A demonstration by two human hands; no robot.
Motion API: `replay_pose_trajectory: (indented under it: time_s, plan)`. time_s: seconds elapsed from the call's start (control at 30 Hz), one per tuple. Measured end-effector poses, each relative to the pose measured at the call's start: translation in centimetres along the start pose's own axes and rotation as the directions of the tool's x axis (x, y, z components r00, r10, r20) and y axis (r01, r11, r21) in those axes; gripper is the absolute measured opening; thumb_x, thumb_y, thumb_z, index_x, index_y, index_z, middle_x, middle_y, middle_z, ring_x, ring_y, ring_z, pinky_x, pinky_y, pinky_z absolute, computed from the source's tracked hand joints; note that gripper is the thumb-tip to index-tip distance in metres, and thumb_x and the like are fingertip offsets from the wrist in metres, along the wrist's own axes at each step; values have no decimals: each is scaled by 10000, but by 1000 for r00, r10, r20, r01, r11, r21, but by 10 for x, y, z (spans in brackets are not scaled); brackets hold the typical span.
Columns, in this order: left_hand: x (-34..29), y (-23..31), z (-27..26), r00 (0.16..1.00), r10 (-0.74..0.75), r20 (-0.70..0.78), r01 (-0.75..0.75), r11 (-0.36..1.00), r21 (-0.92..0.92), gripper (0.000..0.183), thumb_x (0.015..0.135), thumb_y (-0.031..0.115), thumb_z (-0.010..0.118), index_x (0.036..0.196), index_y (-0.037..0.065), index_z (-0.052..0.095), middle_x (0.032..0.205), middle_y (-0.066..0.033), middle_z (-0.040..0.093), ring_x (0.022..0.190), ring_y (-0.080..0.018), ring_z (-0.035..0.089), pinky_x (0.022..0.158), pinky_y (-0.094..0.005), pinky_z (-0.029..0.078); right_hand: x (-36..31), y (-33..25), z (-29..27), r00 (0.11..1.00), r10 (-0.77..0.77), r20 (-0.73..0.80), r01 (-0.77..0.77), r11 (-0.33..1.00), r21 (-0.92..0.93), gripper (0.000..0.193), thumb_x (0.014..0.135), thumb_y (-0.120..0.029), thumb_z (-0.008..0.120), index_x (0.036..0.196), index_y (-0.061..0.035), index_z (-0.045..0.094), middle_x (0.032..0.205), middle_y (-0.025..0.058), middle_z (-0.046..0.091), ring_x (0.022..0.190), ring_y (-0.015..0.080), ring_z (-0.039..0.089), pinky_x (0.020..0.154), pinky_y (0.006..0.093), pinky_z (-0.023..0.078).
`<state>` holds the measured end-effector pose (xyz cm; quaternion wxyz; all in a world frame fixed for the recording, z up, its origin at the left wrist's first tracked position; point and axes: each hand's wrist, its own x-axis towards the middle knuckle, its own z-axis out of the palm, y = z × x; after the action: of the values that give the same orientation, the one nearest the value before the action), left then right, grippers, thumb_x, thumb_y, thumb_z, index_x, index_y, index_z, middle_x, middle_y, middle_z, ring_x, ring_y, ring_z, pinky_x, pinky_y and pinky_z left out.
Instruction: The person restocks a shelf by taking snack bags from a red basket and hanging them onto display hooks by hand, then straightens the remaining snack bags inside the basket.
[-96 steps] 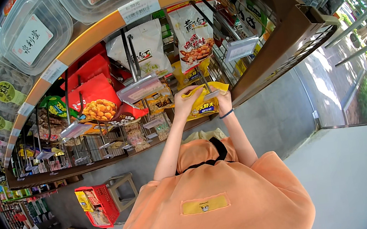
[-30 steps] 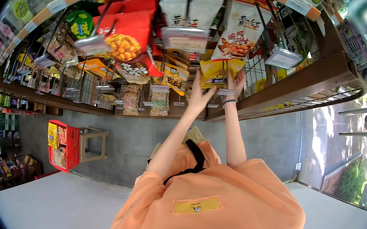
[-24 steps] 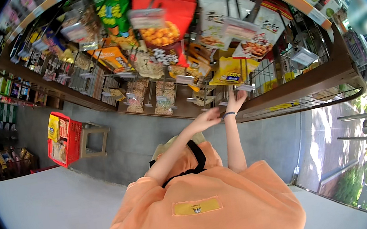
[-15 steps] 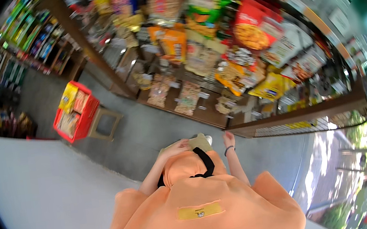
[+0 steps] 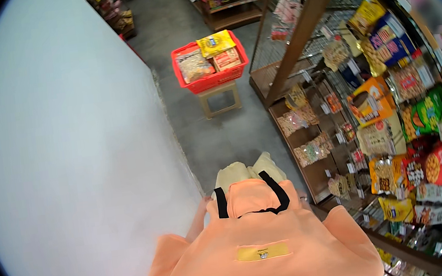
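Observation:
Close to the white wall, only a sliver of my left hand [image 5: 204, 202] shows beside my orange top, its fingers hidden. My right hand [image 5: 304, 200] is mostly covered by the top, close to the lower shelf edge; its fingers are hidden too. Ahead of me a red plastic basket [image 5: 227, 76] rests on a low beige stool [image 5: 219, 89]. Inside it lie a yellow packet [image 5: 216, 43], a clear bag of pale pieces [image 5: 194, 65] and a red-and-white packet [image 5: 227, 59].
A tall white wall [image 5: 77, 133] fills my left side. Along my right runs a brown shelf unit [image 5: 300, 156] with bagged snacks, including a green bag [image 5: 425, 113] and an orange bag [image 5: 372, 100]. Another shelf [image 5: 235, 4] stands far ahead. Grey floor [image 5: 211, 145] runs between.
My view has swung left: the basket and stool now stand straight ahead, and the snack shelves have shifted to my right. Both hands have drawn in beside my body and are mostly hidden.

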<state>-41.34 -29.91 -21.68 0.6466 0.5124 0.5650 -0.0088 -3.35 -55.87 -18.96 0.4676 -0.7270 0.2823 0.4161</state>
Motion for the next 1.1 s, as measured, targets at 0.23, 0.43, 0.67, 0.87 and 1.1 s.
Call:
replay_pose_trajectory:
  time_s: [0.23,0.43,0.67,0.87,1.1]
  plan:
    - [-11,15,16,983,-168,-68,167,986,-20,412,765,270,512,1081,6,488,979,-121,561,908,-206,526,776,-328,415,43,-108,110,947,-260,192,271,962,-35,231,780,-221,524,960,-77,524,785,81,612,604,150,568,484,289,432]
    - [24,81,3,980,-146,-132,151,988,27,377,770,258,507,1055,11,505,924,-103,573,862,-196,535,744,-321,423,51,-125,199,898,-156,411,282,922,-265,204,750,-117,538,940,-42,544,761,73,614,629,168,586,538,275,470]
    - [97,197,-32,980,-95,-177,111,991,79,338,776,245,501,1024,16,525,860,-82,588,809,-184,544,708,-313,434,98,-182,223,961,-192,198,227,959,-172,149,740,-69,538,883,-27,542,669,115,585,552,188,585,490,287,486]
    - [180,327,-37,986,-106,-131,95,991,-90,262,786,256,492,960,64,533,802,-21,578,748,-92,532,591,-233,409,83,-223,257,993,-11,115,28,988,-149,188,761,-75,519,940,-15,506,685,127,585,603,221,597,551,322,498]
    - [230,416,-13,985,173,-6,-173,984,-31,310,791,236,507,1040,51,511,861,-34,589,781,-116,544,635,-251,424,81,-261,295,970,-41,239,94,972,-215,239,777,-96,516,1000,-12,497,699,122,591,603,201,591,564,312,496]
